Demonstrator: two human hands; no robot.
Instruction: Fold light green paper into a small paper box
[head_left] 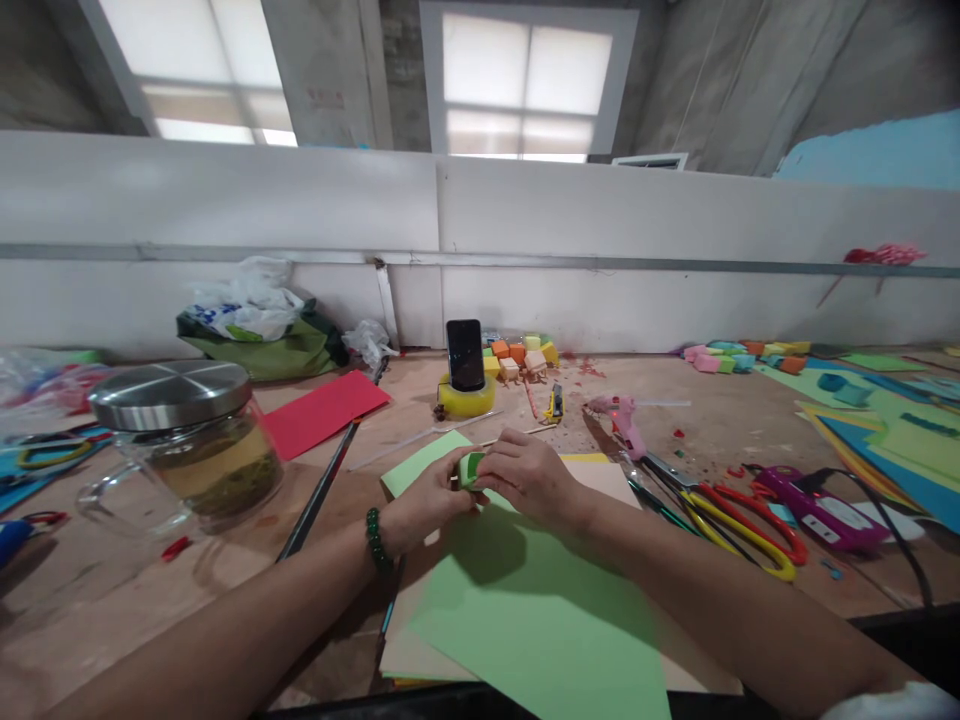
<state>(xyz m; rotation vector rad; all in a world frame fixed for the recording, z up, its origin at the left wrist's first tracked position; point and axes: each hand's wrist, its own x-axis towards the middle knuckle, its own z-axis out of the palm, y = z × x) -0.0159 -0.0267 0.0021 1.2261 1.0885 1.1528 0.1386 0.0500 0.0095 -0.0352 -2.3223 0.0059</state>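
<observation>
Green foam block (471, 468), small and partly hidden, sits pinched between both hands just above the middle of the table. The left hand (427, 497) closes its fingertips on the block's left side, and the right hand (529, 478) curls over its top and right side, fingers closed on it too. A dark green bead bracelet (377, 541) circles the left wrist.

Under the hands lies a light green paper sheet (540, 610), spread toward the near edge over a beige sheet (600, 478). It looks whole and uncut, so the shaping or wrapping seems at an early stage, with the block not yet set down or fixed to anything.

Just right of the sheets lie red-and-yellow scissors (746, 520), a pink glue gun (624, 420) and a purple tool (814, 508). Farther back, a phone (465, 353) stands in a yellow tape roll (466, 400), with finished-looking coloured foam cubes (519, 355) beside it. At the left stand a glass jar (191, 445) with a metal lid and a red sheet (322, 410).
</observation>
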